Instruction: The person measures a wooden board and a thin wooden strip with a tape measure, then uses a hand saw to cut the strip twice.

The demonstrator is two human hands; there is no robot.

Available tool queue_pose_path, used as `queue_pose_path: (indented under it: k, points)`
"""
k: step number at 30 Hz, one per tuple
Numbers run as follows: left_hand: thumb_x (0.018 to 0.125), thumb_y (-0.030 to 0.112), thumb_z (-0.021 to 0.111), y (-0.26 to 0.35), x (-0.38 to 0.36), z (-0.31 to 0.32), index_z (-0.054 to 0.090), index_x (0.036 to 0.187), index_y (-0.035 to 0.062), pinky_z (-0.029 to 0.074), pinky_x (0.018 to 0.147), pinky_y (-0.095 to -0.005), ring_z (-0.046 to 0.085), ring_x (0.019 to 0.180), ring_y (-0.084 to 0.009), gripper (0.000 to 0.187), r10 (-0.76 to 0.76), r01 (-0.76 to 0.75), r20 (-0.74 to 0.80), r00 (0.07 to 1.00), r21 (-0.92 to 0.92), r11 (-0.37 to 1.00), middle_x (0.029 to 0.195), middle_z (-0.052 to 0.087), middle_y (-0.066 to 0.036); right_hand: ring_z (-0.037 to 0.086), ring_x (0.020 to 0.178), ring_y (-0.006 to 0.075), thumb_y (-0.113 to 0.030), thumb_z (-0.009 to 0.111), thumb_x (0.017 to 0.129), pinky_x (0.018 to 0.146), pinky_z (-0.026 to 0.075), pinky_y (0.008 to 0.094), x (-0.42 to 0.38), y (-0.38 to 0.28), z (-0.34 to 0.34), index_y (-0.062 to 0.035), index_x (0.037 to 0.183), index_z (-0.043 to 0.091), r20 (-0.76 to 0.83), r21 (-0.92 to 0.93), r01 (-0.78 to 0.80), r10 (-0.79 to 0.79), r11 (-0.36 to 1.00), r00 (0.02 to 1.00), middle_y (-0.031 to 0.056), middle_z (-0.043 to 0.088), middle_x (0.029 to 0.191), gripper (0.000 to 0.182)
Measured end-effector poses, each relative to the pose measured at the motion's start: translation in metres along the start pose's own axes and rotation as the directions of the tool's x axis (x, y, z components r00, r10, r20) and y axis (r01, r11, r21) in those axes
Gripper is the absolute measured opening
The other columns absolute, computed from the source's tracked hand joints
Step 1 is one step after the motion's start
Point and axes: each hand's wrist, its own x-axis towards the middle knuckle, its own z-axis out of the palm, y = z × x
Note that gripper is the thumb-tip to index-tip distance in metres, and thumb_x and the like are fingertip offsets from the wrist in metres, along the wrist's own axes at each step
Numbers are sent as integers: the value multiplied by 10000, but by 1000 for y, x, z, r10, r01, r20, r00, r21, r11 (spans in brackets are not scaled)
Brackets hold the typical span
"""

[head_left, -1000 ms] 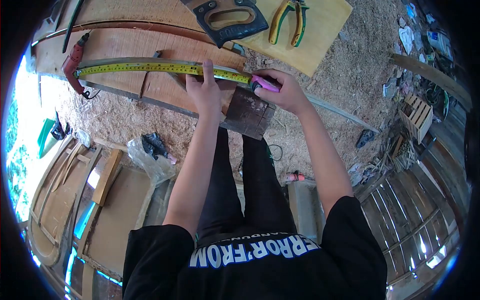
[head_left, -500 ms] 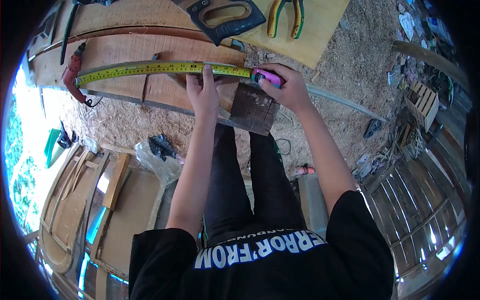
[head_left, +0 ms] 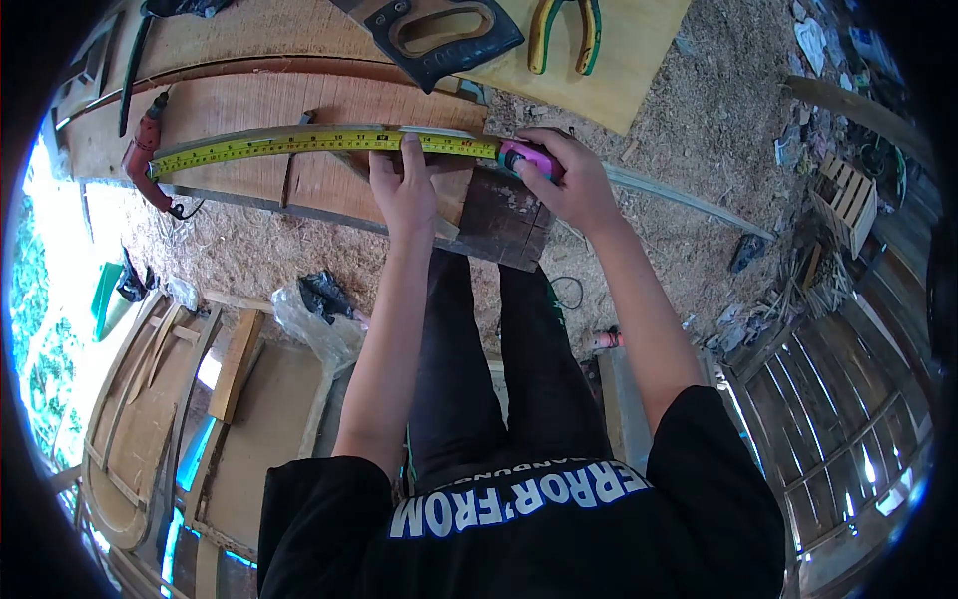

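Note:
A yellow measuring tape (head_left: 289,143) is pulled out leftward over the wooden boards (head_left: 239,105), along a long thin wooden strip (head_left: 689,202). Its pink and black case (head_left: 529,160) is wrapped in my right hand (head_left: 574,180). My left hand (head_left: 404,190) pinches the tape and the strip near the middle, thumb on top; its other fingers are partly hidden beneath. The tape's far end lies by a red drill (head_left: 146,150). Below the case is a dark wooden block (head_left: 504,215).
A black-handled saw (head_left: 439,45) and yellow-green pliers (head_left: 565,35) lie on a light board (head_left: 639,60) at the top. Wood shavings cover the ground. A small slatted crate (head_left: 846,205) is at the right, a plastic bag (head_left: 314,324) at the lower left.
The tape case and my right hand have shifted very slightly left and down. Both hands keep their grip on the tape.

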Motion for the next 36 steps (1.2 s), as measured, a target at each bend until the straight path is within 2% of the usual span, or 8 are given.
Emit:
queue_pose_path:
  k: [1,14,16,19,25,28,32,36]
  points:
    - [1071,160,590,4,-2,3,504,1317,-2,580,793,-289,608,1029,-135,307,-19,18,-13,1000,-28,999,1180,602,-74,689,986,385,-393,741,902,883,546,438,-1,1,1,-58,1224,673,-34,-18,23,-24,1000,999,188,724,1085,470]
    - [1066,178,606,11,-3,4,534,1248,4,562,755,-259,611,953,-105,262,-38,39,-62,997,8,999,1119,619,-63,610,1195,419,-406,728,929,1018,491,464,-6,-7,1,-41,1343,602,-114,-126,92,-106,988,988,207,645,1288,566]
    - [1063,185,618,10,-1,-1,542,1332,47,557,772,-264,628,1012,-122,312,-91,93,-36,995,53,994,1149,629,-36,612,1172,405,-335,726,937,1018,482,463,-5,-15,0,-26,1308,617,-185,-183,139,-173,973,967,195,638,1276,495]
    - [1062,179,617,8,-1,-3,544,1334,31,563,801,-277,629,1025,-131,318,-96,96,-20,995,8,995,1164,634,-49,627,1110,387,-231,747,904,981,488,456,2,-35,-3,-25,1238,649,-277,-282,190,-269,940,922,177,654,1216,405]
    - [1064,170,614,4,2,-4,548,1316,0,561,870,-284,638,1046,-154,312,-30,31,-18,999,43,999,1177,647,-81,643,1096,323,-62,727,832,922,488,447,47,-76,-2,-61,1150,686,-257,-384,342,-455,857,852,96,676,1171,321]
    - [1063,177,620,14,-4,3,557,1308,-6,562,870,-282,640,1038,-147,313,-100,99,-57,993,-23,995,1153,654,-77,639,1150,284,-55,718,833,948,461,449,69,-85,9,-87,1160,688,-226,-464,390,-531,796,816,69,674,1204,329]
    - [1055,164,633,13,0,-1,562,1300,-12,572,862,-291,646,1012,-143,309,-87,89,-59,994,31,996,1132,660,-74,605,1234,263,-67,712,830,987,419,457,83,-93,26,-101,1190,677,-195,-520,377,-537,766,821,56,655,1261,364]
    - [1037,122,652,7,3,-5,556,1305,-23,591,859,-297,660,985,-147,319,-87,85,-30,996,-60,995,1117,672,-88,549,1298,233,-81,703,821,1007,360,490,92,-97,37,-123,1235,659,-177,-558,274,-435,783,883,32,618,1312,419]
